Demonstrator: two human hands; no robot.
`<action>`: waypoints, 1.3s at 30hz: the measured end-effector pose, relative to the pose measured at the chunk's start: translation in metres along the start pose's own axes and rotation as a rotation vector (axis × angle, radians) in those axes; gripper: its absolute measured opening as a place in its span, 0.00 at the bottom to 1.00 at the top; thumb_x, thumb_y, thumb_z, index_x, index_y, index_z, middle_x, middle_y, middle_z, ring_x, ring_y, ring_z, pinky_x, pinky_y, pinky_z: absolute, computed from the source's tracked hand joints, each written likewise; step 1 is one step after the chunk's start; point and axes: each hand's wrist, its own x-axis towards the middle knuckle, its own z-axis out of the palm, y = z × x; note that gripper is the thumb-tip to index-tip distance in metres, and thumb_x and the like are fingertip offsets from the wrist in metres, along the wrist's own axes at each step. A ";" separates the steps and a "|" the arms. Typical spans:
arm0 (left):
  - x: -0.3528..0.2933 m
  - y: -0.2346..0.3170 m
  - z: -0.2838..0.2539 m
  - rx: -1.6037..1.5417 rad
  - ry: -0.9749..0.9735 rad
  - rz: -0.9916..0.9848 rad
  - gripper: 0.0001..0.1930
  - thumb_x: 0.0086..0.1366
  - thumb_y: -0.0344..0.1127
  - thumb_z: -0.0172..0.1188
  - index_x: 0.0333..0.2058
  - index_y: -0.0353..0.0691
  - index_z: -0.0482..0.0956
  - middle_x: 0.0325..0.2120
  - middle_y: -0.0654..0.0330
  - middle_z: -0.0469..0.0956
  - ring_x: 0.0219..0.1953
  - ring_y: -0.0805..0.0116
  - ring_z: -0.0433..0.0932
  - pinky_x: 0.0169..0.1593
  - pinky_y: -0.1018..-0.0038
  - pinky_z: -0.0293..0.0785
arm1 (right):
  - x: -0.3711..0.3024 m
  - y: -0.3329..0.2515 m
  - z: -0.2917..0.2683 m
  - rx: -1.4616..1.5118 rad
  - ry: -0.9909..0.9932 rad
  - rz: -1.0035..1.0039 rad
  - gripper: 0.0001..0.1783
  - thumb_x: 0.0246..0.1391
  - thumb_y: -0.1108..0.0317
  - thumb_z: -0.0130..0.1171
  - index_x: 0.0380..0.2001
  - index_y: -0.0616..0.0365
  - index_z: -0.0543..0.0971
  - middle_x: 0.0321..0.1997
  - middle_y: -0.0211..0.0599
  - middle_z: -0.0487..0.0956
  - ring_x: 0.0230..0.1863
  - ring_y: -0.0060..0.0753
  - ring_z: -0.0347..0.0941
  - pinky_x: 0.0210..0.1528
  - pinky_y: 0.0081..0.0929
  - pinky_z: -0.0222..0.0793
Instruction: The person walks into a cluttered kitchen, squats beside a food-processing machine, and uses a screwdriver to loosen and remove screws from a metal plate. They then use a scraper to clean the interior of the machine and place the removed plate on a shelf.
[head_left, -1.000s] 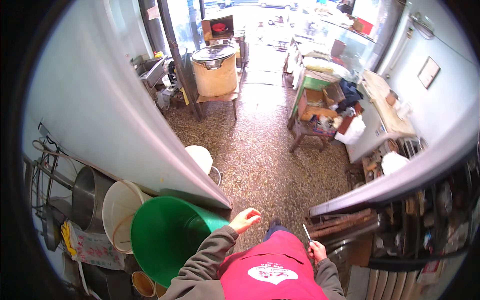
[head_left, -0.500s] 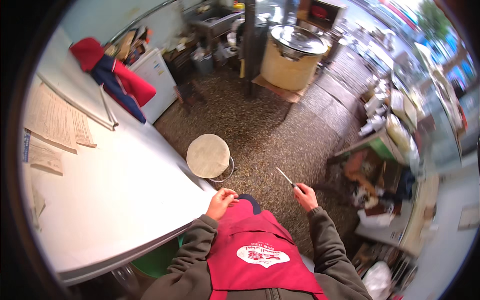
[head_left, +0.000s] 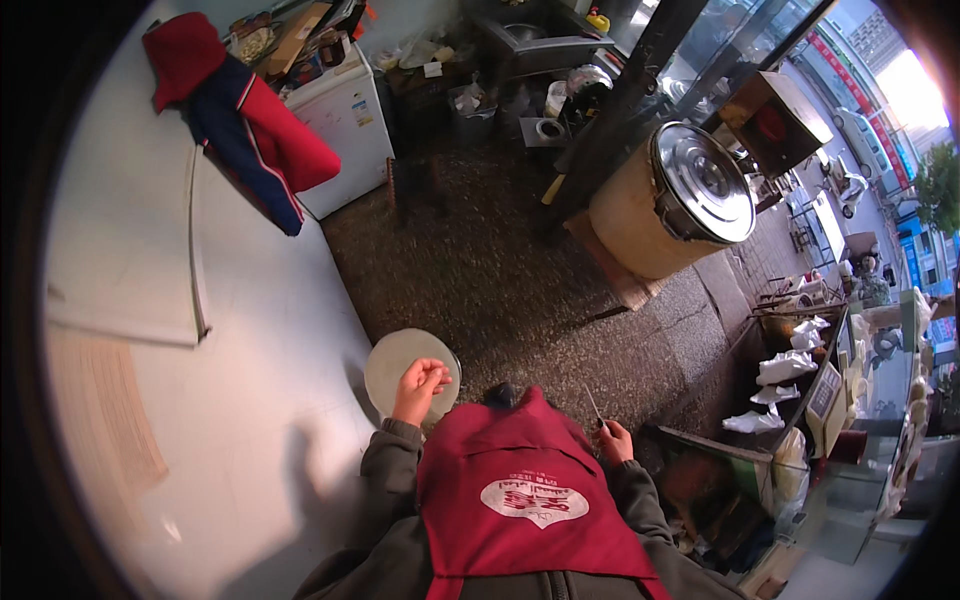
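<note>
Though partly hidden, slim tool [head_left: 595,405] pinched by right hand [head_left: 615,442], left hand [head_left: 420,389] loosely curled.

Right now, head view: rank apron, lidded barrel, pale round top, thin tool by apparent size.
1. Apron, nearest the camera
2. Lidded barrel
3. Pale round top, partly hidden by the left hand
4. Thin tool
</note>
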 end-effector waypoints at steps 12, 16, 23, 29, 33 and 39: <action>0.477 0.212 0.104 0.524 -0.221 0.143 0.11 0.72 0.33 0.60 0.49 0.36 0.77 0.41 0.60 0.82 0.42 0.70 0.82 0.48 0.73 0.78 | 0.391 -0.306 0.073 -0.113 -0.028 -0.164 0.14 0.69 0.67 0.55 0.53 0.57 0.79 0.37 0.34 0.84 0.38 0.26 0.79 0.43 0.27 0.75; 0.650 0.299 0.136 0.914 -0.278 0.110 0.13 0.71 0.36 0.61 0.50 0.37 0.77 0.43 0.54 0.81 0.45 0.59 0.82 0.51 0.66 0.78 | 0.527 -0.472 0.113 -0.178 -0.018 -0.213 0.15 0.67 0.66 0.57 0.54 0.57 0.79 0.39 0.38 0.85 0.40 0.30 0.80 0.48 0.32 0.75; 0.874 0.416 0.152 0.792 -0.468 0.121 0.13 0.68 0.36 0.63 0.47 0.37 0.78 0.43 0.52 0.81 0.46 0.54 0.83 0.50 0.64 0.79 | 0.657 -0.694 0.157 -0.246 0.019 -0.167 0.15 0.67 0.67 0.57 0.54 0.58 0.79 0.37 0.39 0.84 0.39 0.29 0.81 0.46 0.31 0.75; 1.105 0.437 0.182 0.999 -0.728 0.144 0.09 0.68 0.38 0.63 0.40 0.39 0.80 0.38 0.51 0.80 0.42 0.50 0.82 0.46 0.60 0.78 | 0.809 -0.770 0.205 -0.023 0.108 -0.126 0.15 0.67 0.68 0.56 0.54 0.58 0.80 0.38 0.37 0.85 0.38 0.26 0.80 0.42 0.28 0.75; 1.290 0.411 0.218 1.190 -1.048 0.075 0.11 0.66 0.41 0.64 0.40 0.40 0.82 0.39 0.46 0.81 0.46 0.43 0.80 0.52 0.54 0.77 | 0.928 -0.780 0.226 0.232 0.216 0.163 0.17 0.68 0.69 0.56 0.58 0.57 0.78 0.38 0.35 0.85 0.35 0.23 0.78 0.36 0.26 0.73; 1.518 0.334 0.290 1.362 -1.356 0.130 0.15 0.65 0.43 0.65 0.43 0.38 0.79 0.43 0.49 0.79 0.48 0.47 0.80 0.54 0.57 0.76 | 1.084 -0.759 0.251 0.502 0.677 0.210 0.15 0.68 0.67 0.60 0.54 0.61 0.77 0.36 0.36 0.84 0.25 0.20 0.74 0.27 0.22 0.69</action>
